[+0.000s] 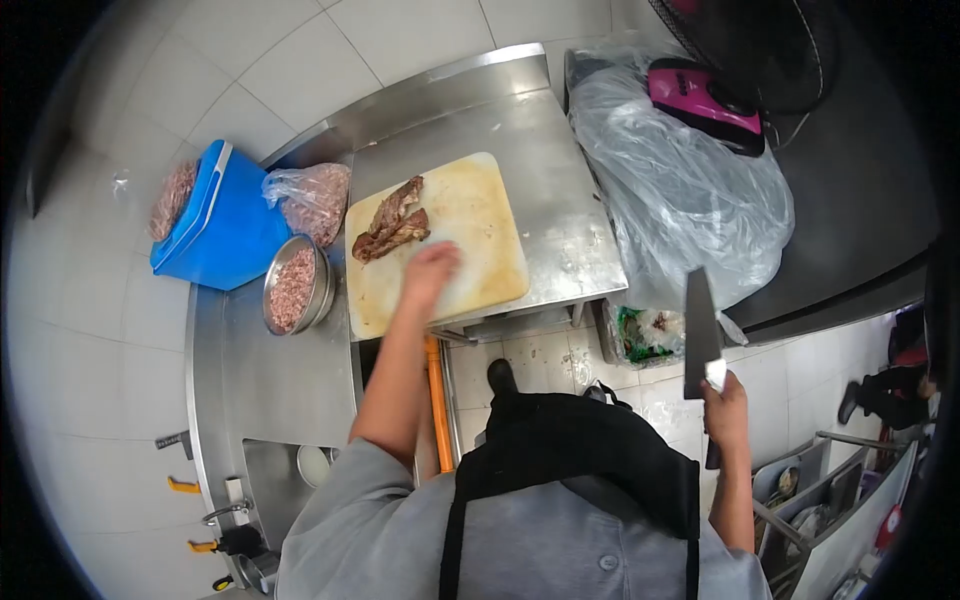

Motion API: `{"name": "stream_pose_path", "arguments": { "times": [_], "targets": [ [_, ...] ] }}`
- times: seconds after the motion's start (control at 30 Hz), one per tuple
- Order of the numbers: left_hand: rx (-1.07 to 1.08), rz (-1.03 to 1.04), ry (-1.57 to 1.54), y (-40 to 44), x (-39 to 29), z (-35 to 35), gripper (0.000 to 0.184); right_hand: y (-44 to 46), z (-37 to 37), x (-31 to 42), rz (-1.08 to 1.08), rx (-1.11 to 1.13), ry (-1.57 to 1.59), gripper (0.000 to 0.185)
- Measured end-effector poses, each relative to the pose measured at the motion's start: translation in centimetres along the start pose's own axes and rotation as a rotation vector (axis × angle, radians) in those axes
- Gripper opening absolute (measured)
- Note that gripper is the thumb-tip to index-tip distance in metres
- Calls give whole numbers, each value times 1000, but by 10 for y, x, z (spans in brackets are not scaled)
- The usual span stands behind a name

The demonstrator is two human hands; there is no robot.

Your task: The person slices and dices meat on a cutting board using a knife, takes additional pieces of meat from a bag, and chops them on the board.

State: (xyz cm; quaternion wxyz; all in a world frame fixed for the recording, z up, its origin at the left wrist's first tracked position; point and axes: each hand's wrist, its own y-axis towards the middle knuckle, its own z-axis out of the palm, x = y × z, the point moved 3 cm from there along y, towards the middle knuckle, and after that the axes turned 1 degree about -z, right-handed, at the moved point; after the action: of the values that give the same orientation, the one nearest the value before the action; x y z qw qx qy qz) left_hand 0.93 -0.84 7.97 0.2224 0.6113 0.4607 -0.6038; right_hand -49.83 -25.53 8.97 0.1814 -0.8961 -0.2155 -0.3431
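Stained white rectangular cutting board. Broad steel-bladed knife, handle partly hidden, the right hand wrapped round it. Rough brown meat strips on the board's left; left hand nearby, blurred (finger spread: I cannot tell).

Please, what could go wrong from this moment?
The right hand holds the large knife out to the side, its tip overlapping the clear plastic in this view; a swing might snag it.

The left hand is near the cooked-looking meat, so it might be cut if the blade comes there.
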Motion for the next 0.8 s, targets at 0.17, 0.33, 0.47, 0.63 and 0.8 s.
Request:
{"name": "stream_pose_path", "arguments": {
  "times": [0.17, 0.33, 0.47, 0.63, 0.8],
  "targets": [
    [-238, 373, 494, 47, -42, -102, 26, 9, 35, 87, 69, 60, -62, 43],
    [-79, 400, 629, 110, 30, -190, 43, 3, 104, 173, -64, 161, -127, 38],
    [-317, 717, 1068, 34, 19, -211, 47, -27, 144, 216, -87, 258, -178, 37],
    [-120, 576, 1165, 74, 22, -197, 34, -17, 188, 256, -60, 212, -259, 34],
    [-10, 257, 875, 59, 2, -175, 42, -19, 206, 281, -8, 190, -269, 38]
  ]
}}
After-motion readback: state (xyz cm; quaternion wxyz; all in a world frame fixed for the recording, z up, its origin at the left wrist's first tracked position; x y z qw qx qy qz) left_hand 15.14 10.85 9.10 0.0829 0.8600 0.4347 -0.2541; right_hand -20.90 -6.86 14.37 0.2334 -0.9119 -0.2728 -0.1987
